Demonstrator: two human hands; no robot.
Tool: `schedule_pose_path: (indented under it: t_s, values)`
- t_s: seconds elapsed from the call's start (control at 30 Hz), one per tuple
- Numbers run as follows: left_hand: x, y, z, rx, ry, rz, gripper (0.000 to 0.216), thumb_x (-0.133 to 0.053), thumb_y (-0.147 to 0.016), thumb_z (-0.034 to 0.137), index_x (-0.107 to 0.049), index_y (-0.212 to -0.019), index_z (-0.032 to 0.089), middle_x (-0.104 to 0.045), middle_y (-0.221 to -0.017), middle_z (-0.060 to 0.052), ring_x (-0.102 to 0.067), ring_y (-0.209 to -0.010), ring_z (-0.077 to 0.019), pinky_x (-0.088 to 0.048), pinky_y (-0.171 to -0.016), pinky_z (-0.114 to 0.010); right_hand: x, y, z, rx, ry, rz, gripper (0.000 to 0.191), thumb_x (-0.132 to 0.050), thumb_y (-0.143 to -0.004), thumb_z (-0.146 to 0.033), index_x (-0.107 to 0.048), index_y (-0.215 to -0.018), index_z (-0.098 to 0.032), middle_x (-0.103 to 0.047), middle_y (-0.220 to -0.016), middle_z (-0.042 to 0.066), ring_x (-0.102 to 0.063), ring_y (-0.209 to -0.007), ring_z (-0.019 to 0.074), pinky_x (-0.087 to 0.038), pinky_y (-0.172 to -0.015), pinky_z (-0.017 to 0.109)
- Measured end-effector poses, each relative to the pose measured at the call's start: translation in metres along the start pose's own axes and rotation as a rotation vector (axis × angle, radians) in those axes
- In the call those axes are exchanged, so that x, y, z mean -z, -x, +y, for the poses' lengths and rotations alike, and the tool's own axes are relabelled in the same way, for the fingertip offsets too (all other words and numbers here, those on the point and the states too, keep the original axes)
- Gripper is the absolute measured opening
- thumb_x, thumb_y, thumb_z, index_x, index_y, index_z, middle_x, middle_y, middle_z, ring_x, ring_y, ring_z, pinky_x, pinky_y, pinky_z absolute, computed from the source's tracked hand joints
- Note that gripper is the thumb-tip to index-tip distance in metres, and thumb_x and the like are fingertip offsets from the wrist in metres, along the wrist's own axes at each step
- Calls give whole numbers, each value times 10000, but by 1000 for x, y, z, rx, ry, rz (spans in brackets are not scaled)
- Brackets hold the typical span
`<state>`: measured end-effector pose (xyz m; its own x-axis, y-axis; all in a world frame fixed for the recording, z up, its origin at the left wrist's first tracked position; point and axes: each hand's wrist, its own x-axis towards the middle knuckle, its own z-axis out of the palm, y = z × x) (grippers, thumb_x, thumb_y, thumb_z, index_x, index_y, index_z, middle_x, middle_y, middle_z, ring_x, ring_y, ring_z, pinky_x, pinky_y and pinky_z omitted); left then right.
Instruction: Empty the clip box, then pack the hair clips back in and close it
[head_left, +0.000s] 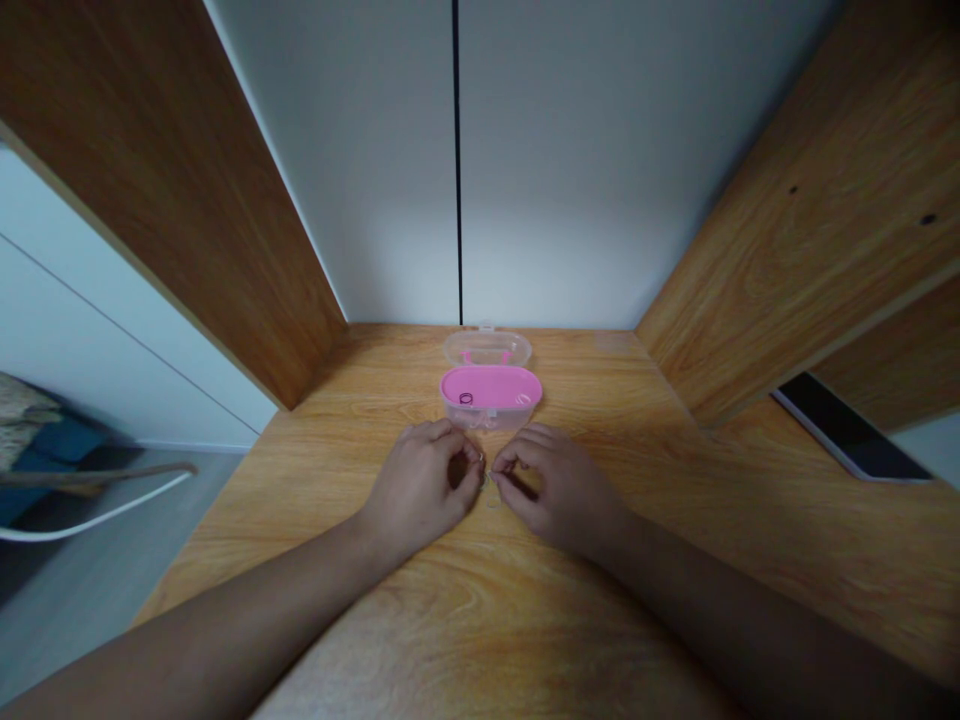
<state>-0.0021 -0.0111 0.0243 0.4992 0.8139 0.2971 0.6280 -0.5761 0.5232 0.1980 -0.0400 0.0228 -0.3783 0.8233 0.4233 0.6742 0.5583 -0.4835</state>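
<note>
My left hand (429, 478) and my right hand (559, 485) are close together over the wooden tabletop, thumb and forefinger of each pinched. Thin, pale, ring-like bands show between the fingertips; the right pinch appears closed on one, while what the left holds is too small to make out. A pale elastic band (493, 504) lies on the wood just below the fingertips. Right behind my hands stands an oval clear plastic box with a pink tray (491, 382). On the tray are black elastic bands (466, 398) at left and pale bands (523, 399) at right.
The box's clear lid (487, 348) is flipped back toward the white panel (555, 200). Wooden side boards (247, 230) rise at both sides. A dark flat device (851, 425), perhaps a phone or tablet, lies at far right. Beyond the table's left edge is the floor (176, 525).
</note>
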Motion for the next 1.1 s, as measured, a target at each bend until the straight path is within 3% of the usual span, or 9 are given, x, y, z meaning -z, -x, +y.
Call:
schedule_pose_path:
  t_s: [0.17, 0.43, 0.73, 0.93, 1.1]
  values:
    - [1, 1, 1, -55, 97, 56, 56, -625, -884, 225, -666, -850, 206, -723, -897, -46, -661, -872, -217, -499, -793, -356, 3, -2, 2, -11, -51, 96, 49, -683, -895, -193, -686, -851, -213, -723, -822, 15, -659, -794, 173, -501, -756, 317]
    - [3, 1, 4, -73, 208, 146, 82, -644, -918, 274, -701, -900, 219, -743, -866, -25, -667, -844, -192, -495, -812, -343, 5, -3, 1, 47, -95, 230, 107, -676, -889, -151, -732, -921, -236, -779, -901, 31, -724, -848, 178, -568, -787, 324]
    - [4, 1, 3, -138, 279, 105, 95, -633, -943, 256, -721, -949, 221, -766, -936, -30, -671, -884, -184, -481, -837, -350, 6, -3, 2, 89, -124, 298, 77, -701, -891, -192, -730, -949, -233, -777, -879, 28, -722, -794, 163, -587, -775, 309]
    - [4, 1, 3, -145, 309, 122, 84, -626, -936, 238, -700, -910, 207, -747, -879, -35, -656, -841, -182, -483, -798, -339, 5, -3, 0, 201, -149, 321, 157, -670, -901, -138, -737, -987, -251, -775, -920, 25, -730, -852, 153, -599, -785, 294]
    - [4, 1, 4, -131, 356, 148, 118, -605, -935, 236, -698, -875, 196, -715, -793, -37, -628, -759, -170, -485, -742, -322, 4, -3, -5, 200, -173, 333, 204, -673, -884, -141, -740, -1027, -270, -757, -959, 35, -731, -887, 155, -612, -778, 283]
